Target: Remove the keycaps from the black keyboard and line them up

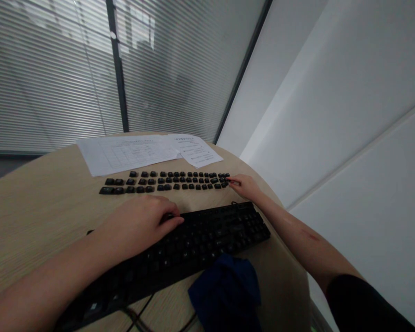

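A black keyboard (207,237) lies at a slant across the round wooden table. My left hand (147,221) rests over its upper left part, thumb and fingers curled close together; whatever may be between them is hidden. Beyond the keyboard, several loose black keycaps (182,180) are laid out in three rows. At the right end of these rows, my right hand (244,186) reaches in with its fingertips pinched at the last keycaps. Too little shows there to tell whether a keycap is held.
Two printed paper sheets (131,152) lie behind the keycap rows. A dark blue cloth (226,293) sits in front of the keyboard, beside black cables (141,316). A white wall (349,115) stands close on the right, and window blinds (55,83) are behind the table.
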Tool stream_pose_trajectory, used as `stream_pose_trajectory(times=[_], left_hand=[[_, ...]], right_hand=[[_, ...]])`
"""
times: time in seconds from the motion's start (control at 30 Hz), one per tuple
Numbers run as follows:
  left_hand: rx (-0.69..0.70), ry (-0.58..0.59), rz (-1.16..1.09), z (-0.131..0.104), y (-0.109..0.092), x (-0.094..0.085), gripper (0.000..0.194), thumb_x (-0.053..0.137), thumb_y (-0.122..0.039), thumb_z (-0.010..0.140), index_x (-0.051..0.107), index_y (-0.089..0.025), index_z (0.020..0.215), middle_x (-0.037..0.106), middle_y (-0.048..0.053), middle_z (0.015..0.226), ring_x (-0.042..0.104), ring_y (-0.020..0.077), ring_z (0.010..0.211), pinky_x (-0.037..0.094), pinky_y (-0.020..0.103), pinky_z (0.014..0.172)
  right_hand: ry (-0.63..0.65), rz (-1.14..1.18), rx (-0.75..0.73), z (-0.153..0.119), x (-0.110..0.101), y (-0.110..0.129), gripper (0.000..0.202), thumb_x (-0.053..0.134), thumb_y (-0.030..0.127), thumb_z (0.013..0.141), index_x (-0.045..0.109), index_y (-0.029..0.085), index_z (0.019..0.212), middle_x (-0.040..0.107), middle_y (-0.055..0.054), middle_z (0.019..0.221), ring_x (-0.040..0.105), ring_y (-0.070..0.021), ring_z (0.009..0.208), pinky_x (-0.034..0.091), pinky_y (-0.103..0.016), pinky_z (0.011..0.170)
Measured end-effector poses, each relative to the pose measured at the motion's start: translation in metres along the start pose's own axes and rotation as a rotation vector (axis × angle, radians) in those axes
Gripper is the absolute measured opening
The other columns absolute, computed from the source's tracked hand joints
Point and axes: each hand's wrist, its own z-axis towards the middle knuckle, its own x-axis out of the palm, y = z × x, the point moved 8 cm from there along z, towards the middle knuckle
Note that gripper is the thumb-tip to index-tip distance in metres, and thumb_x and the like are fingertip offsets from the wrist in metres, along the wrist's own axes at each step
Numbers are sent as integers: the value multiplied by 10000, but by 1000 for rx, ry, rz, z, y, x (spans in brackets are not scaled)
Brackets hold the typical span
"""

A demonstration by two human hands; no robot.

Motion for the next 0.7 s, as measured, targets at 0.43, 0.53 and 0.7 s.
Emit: stream_pose_trajectory(times=[0.43,0.53,0.7], left_hand=[[8,-28,-33,0,4,-1,292,555,-428,901,791,-259,877,767,52,853,680,221,775,483,332,715],[-6,-10,-14,1,4,-1,299,542,-433,907,790,-267,889,770,49,864,684,229,788,481,339,714],[-3,-2,-15,2,4,0,308,536,-444,912,790,-271,895,774,54,872,689,238,788,486,353,721]], right_hand=[[4,-5,45,-4,-2,-11,156,723,294,877,805,243,1000,805,-49,1036,730,-216,843,541,-328,829],[-2,13,53,-5,-3,-13,174,727,297,868,800,235,1013,804,-53,1024,727,-217,831,543,-332,819],[13,70,20,-3,-1,-8,262,721,281,866,786,252,1118,790,-52,1102,720,-208,858,538,-335,858]])
